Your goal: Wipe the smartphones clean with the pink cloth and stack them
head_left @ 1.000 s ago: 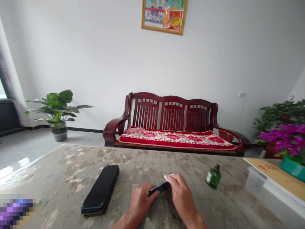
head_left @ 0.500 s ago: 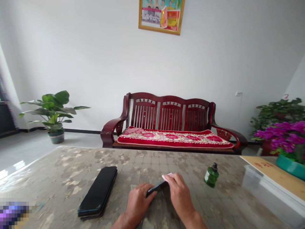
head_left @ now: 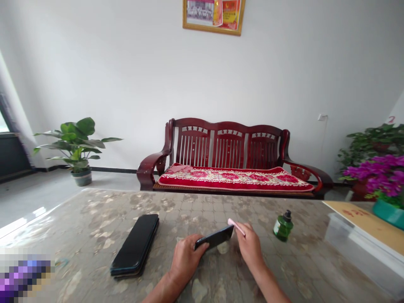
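Observation:
My left hand (head_left: 187, 255) is closed around one end of a dark phone (head_left: 217, 238), tilted on its long edge above the table. My right hand (head_left: 249, 244) pinches a thin pink cloth (head_left: 236, 226) at the phone's far right end; whether it is folded is hard to make out. To the left of my hands lies a stack of black phones (head_left: 136, 246), the top one screen up. A small green bottle (head_left: 283, 227) with a black cap stands upright to the right of my right hand.
The patterned table (head_left: 189, 210) spans the front. At its right are a clear plastic box (head_left: 350, 240), a tan board (head_left: 356, 214) and purple flowers (head_left: 377, 172) in a teal pot. A blurred purple patch (head_left: 23, 275) is at lower left. A wooden bench (head_left: 229, 145) stands behind.
My right hand has drawn slightly right and turned, baring more of the phone's end and the pink cloth. The phone's broad side shows more. The whole view has shifted slightly.

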`<state>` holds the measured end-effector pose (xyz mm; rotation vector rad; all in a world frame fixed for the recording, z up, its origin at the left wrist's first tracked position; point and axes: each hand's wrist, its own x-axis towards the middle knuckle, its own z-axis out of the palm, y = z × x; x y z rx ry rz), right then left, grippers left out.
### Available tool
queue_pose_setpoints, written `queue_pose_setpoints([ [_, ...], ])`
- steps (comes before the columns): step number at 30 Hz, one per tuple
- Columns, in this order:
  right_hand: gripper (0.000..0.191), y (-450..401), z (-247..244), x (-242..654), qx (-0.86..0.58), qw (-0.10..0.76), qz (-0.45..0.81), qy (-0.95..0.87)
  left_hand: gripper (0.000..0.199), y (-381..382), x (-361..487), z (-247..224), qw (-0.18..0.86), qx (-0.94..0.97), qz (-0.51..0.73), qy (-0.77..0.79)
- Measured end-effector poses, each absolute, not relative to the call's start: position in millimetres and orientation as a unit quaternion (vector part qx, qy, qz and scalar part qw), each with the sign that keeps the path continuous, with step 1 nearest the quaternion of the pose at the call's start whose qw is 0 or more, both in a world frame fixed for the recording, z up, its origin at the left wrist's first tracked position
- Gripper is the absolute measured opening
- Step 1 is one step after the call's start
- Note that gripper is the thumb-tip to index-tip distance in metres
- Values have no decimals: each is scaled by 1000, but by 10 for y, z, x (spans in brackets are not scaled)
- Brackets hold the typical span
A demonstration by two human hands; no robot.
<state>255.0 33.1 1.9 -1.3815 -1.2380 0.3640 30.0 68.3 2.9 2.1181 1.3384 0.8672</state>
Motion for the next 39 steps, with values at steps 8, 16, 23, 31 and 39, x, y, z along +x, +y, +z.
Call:
queue_pose_setpoints([
  [8,52,288,61,2428,-568,586,290,-499,16,709,298,1,276,762,347,471],
  [16,33,196,456,2405,-547,583,90,-594,8,629,345,52,180,812,366,417],
  [23,28,-147,862,1943,-511,443,-114,-728,21,530,355,175,12,844,435,314],
  [31,30,-117,837,1962,-519,427,-135,-728,26,542,309,285,-5,823,496,276],
  [39,33,-155,806,1845,-515,439,-126,-725,25,563,285,213,-2,823,490,287],
])
